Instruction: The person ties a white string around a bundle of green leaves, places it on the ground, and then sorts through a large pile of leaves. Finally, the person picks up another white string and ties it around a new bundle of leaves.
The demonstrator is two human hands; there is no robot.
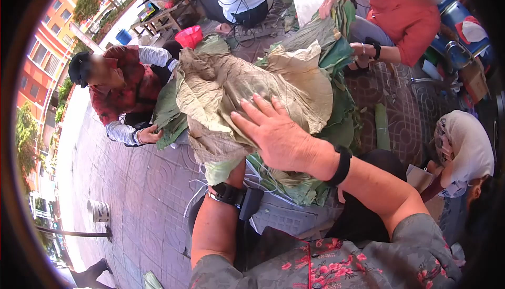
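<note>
1. Two forearms come up from the bottom of the head view, both in floral sleeves pushed back past the elbow, both reaching toward one big stack of leaves [247,84] held up in front of the person.
2. Right hand [276,134]: palm down, flat on the pale dried top leaf, wrist bent slightly, forearm angling in from lower right. Fingers [251,111] extended and spread a little, pointing up-left, pressing on the leaf, not pinching anything. Black band [342,166] at the wrist.
3. Left hand: hidden under the leaf stack, only the wrist and forearm show, rising near-vertical from below. Finger state cannot be told. Black wrist device [230,194] strapped on just below the leaves.
4. Leaf stack: pale tan crumpled leaves on top, green ones beneath and behind, centre frame, above the person's lap. White strings [263,178] hang under it near the left wrist.
5. Around: a person in a red plaid shirt [123,86] at left touches the green edge of the leaves; a person in an orange top [400,10] at upper right handles green leaves; a white head covering [465,142] at right; patterned paving [137,194] underneath.
</note>
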